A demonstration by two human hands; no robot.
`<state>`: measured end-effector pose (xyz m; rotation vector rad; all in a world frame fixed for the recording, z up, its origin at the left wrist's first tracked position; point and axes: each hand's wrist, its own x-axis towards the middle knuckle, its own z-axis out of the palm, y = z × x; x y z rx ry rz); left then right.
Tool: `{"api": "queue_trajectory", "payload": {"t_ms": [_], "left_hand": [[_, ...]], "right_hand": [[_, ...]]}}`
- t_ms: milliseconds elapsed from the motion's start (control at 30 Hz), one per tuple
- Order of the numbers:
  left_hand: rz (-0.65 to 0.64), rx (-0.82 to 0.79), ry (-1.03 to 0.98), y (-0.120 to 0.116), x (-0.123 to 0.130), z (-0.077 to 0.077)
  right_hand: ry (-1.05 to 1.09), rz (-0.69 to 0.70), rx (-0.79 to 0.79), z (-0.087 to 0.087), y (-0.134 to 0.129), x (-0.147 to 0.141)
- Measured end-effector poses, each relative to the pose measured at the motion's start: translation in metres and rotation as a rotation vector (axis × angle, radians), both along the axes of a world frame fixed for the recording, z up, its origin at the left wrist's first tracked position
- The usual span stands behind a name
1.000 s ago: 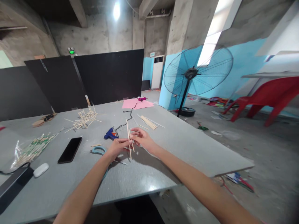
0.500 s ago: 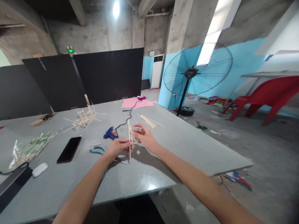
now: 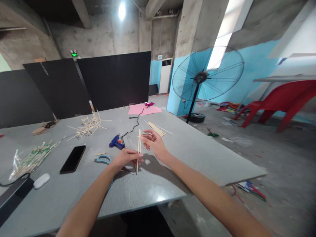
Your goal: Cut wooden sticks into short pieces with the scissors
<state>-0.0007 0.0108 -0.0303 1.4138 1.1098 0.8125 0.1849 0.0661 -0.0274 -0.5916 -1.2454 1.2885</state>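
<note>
Above the grey table (image 3: 172, 184), my left hand (image 3: 128, 156) pinches thin wooden sticks (image 3: 138, 148) between thumb and fingers. The sticks stand nearly upright, close together, with their lower end near the tabletop. My right hand (image 3: 152, 142) is at their upper part, its thumb and index finger closed around them. A blue glue gun (image 3: 116, 141) lies just beyond my left hand, and light-blue-handled pliers (image 3: 103, 159) lie to its left. More flat wooden sticks (image 3: 157, 129) are spread behind my right hand.
A stick structure (image 3: 90, 125), black phone (image 3: 73, 159), white case (image 3: 41, 180) and bagged sticks (image 3: 37, 156) are on the left. Pink paper (image 3: 145, 109) lies at the back, with the glue gun's cable (image 3: 133, 126) running towards it. A fan (image 3: 201, 77) stands beyond the table.
The sticks have come closer together and tilted slightly to the right at the top. My right hand has shifted slightly, its fingers now closer to the sticks' upper part.
</note>
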Motion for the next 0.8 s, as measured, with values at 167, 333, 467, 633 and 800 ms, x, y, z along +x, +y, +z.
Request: {"api": "queue_trajectory", "payload": {"t_ms": [167,333,467,633,800], "left_hand": [[0.007,0.028,0.030,0.0010,-0.0008,-0.0032],[-0.016,0.057,0.055,-0.0007,-0.0006,-0.0016],[-0.023,0.052,0.061,-0.0021,0.0000,0.0006],[-0.036,0.040,0.057,-0.0008,-0.0005,-0.0022],[-0.045,0.035,0.061,-0.0002,-0.0010,-0.0040]], "right_hand": [[-0.017,-0.023,0.003,0.0021,-0.0010,0.0006],[-0.010,-0.029,0.003,0.0016,0.0003,0.0014],[-0.006,-0.031,0.002,0.0003,0.0018,0.0018],[-0.016,-0.037,0.003,0.0010,0.0017,0.0017],[-0.008,-0.018,-0.007,0.0014,0.0026,0.0015]]}}
